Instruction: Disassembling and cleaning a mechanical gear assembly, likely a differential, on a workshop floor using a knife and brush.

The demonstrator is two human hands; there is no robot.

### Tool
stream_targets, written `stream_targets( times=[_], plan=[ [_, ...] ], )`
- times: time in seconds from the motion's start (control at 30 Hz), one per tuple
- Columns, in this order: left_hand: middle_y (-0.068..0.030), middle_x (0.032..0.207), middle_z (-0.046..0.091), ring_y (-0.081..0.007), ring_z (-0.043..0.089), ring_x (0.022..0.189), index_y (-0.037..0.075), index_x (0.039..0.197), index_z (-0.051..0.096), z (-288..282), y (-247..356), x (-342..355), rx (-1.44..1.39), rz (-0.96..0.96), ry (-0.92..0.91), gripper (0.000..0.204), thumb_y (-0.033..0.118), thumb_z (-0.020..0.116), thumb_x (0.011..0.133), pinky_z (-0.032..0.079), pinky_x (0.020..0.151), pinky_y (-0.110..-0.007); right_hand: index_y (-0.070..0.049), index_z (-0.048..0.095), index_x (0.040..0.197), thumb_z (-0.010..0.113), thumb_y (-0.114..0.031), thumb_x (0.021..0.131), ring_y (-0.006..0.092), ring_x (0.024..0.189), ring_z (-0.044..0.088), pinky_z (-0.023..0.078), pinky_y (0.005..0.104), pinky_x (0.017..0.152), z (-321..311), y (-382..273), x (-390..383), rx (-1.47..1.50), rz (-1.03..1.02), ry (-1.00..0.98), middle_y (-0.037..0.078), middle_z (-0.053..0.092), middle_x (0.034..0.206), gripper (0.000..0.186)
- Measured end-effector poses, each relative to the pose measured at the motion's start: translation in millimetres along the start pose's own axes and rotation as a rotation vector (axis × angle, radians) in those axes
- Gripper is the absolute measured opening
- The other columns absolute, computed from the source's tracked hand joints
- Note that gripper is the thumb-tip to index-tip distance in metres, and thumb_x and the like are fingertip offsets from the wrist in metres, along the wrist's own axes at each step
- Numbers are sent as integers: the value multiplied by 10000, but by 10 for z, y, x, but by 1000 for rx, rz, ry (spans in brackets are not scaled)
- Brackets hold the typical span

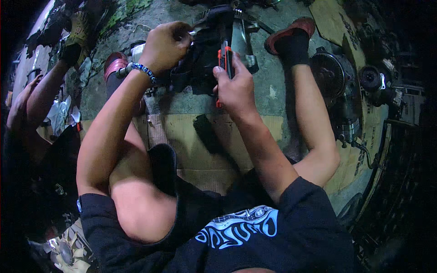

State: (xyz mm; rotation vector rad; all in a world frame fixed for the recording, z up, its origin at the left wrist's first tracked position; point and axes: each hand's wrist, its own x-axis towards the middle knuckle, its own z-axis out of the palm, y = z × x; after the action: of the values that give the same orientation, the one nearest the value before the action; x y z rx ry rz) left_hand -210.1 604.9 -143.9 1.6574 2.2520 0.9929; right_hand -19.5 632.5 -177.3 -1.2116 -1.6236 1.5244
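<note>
My right hand [234,84] is closed on an orange-and-black handled tool [225,57], held upright, with a narrow metal part at its top. Behind it lies a dark black object [207,68], cloth-like in places, against a silver metal assembly [248,38] on the concrete. My left hand [165,48], wearing a blue beaded bracelet, is curled at the upper left of that dark object; what its fingers grip is hidden.
My red-shoed feet [293,34] flank the work, over concrete [273,91] and cardboard [205,145]. Greasy machine parts, including a toothed wheel [325,73], crowd the right. Another person's bare legs [43,100] and yellowish shoe [77,38] are at the left.
</note>
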Motion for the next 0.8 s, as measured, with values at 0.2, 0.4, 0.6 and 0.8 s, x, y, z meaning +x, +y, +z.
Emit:
stream_targets(
  times=[0.2, 0.4, 0.6, 0.8],
  plan=[
    [-175, 956, 699, -261, 693, 898, 16, 1041, 678, -80, -88, -101, 9, -2, -3, 279, 207, 660, 837, 527, 821, -330, 1, 378, 1408, 655, -114, 843, 254, 1150, 553, 408, 324, 983, 440, -70, 42, 304, 202, 131, 219, 553, 1275, 639],
    [-174, 976, 695, -273, 687, 924, 19, 1038, 679, -139, -182, -144, 25, 9, 8, 271, 200, 647, 839, 527, 831, -336, 1, 328, 1433, 653, -108, 846, 280, 1191, 527, 392, 344, 1004, 649, -248, 44, 300, 153, 143, 221, 535, 1298, 679],
    [-167, 979, 695, -274, 684, 927, 31, 1031, 684, -200, -292, -184, 46, 25, 55, 265, 206, 647, 836, 528, 831, -344, 41, 292, 1439, 667, -118, 844, 266, 1239, 478, 352, 335, 1044, 534, -111, -90, 324, 201, 156, 207, 470, 1376, 721],
    [-161, 976, 698, -270, 685, 932, 35, 1028, 688, -207, -237, -143, 5, -21, 54, 255, 191, 647, 830, 530, 837, -348, 32, 299, 1440, 673, -89, 840, 228, 1194, 501, 358, 305, 1026, 556, 3, 50, 352, 139, 179, 181, 504, 1343, 717]
  ],
)
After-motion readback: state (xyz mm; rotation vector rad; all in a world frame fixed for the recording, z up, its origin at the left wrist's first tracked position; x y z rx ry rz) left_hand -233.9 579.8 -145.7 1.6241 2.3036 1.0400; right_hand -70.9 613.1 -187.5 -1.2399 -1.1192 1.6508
